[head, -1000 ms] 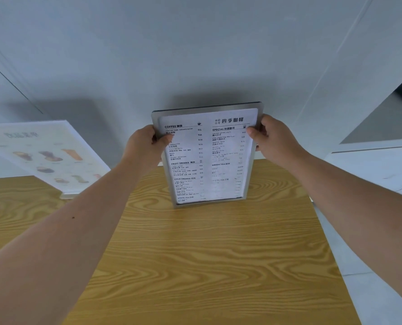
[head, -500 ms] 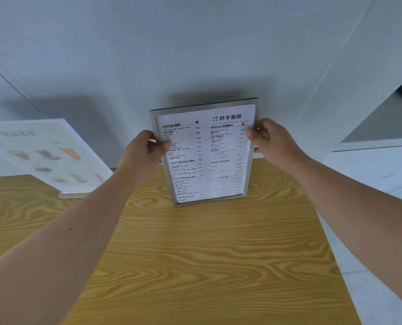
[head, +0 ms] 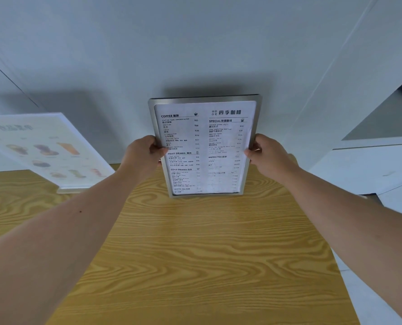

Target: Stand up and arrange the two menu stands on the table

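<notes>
The grey metal-framed menu stand with black printed text (head: 204, 146) stands upright at the far edge of the wood-grain worktop (head: 195, 254). The left hand (head: 143, 156) grips its left edge and the right hand (head: 269, 156) its right edge, both closed at mid-height. The clear acrylic picture menu stand (head: 42, 151) leans left of it.

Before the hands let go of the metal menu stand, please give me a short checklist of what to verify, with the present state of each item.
1. Left hand grips the left edge of the metal menu stand: ok.
2. Right hand grips its right edge: ok.
3. Printed side faces the person, text right way up: ok.
4. Bottom edge rests fully on the table: cannot tell.
5. Rear support is in place behind the stand: cannot tell, hidden.
6. Picture menu stand on the left stands apart, not touching: ok.
</notes>
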